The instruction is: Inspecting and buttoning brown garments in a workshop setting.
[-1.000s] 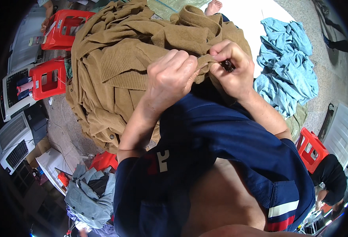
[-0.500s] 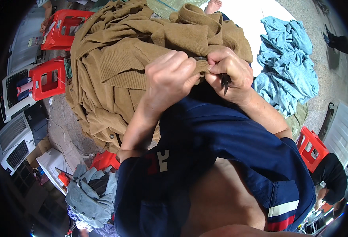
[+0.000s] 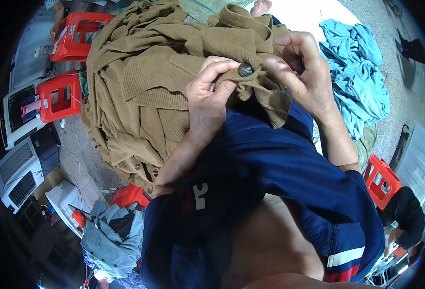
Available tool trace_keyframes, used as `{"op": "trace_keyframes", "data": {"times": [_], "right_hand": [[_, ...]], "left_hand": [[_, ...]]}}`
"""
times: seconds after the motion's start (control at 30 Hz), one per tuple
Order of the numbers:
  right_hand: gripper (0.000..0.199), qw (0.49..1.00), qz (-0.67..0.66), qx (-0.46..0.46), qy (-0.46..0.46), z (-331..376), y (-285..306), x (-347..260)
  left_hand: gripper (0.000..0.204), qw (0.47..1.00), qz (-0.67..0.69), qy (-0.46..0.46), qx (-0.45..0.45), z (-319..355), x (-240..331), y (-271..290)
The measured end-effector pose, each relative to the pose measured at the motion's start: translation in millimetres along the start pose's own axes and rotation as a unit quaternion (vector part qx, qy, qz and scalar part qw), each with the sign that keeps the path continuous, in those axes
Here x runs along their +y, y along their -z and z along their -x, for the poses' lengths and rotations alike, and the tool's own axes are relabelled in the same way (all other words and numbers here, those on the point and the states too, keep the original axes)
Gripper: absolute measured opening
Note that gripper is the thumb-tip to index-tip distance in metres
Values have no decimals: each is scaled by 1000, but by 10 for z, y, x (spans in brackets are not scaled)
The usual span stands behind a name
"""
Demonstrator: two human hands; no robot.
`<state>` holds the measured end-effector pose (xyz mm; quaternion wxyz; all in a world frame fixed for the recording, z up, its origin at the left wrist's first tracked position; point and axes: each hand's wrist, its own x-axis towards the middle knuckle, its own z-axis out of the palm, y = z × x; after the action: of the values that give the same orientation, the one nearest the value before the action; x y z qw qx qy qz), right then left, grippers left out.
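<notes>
My left hand (image 3: 208, 94) pinches the edge of a brown knit garment (image 3: 164, 72) between thumb and fingers. Right beside those fingertips a dark round button (image 3: 245, 70) sits on the knit. A ribbed flap of the same brown knit hangs down to the right of the button. My right hand (image 3: 311, 72) is raised to the right of the button, apart from it. Its thumb, smeared by motion, and index finger stand apart, while the other fingers curl into the palm. What lies in that curl is dark and hidden.
A heap of light blue knitwear (image 3: 354, 72) lies to the right, on a white surface (image 3: 335, 14). Red plastic stools (image 3: 60, 96) stand at the left, and another red stool (image 3: 381, 180) is at the right. Grey-blue garments (image 3: 111, 236) are piled at the lower left.
My right hand has let go of the knit and moved up and right; the dark snips it held no longer show. The button has come into view beside my left fingers.
</notes>
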<state>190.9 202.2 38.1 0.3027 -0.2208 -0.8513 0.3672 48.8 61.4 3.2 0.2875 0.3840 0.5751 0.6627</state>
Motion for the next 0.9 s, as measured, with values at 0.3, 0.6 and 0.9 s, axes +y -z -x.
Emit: {"op": "trace_keyframes", "data": {"times": [0.3, 0.6, 0.9], "right_hand": [[17, 975, -38, -217, 36, -21, -28, 57], [20, 967, 110, -121, 193, 200, -294, 67], [19, 974, 84, -52, 203, 218, -337, 76]], "left_hand": [[19, 993, -64, -89, 35, 89, -80, -57], [34, 992, 124, 24, 27, 168, -186, 23], [28, 965, -216, -148, -5, 145, -169, 140]]}}
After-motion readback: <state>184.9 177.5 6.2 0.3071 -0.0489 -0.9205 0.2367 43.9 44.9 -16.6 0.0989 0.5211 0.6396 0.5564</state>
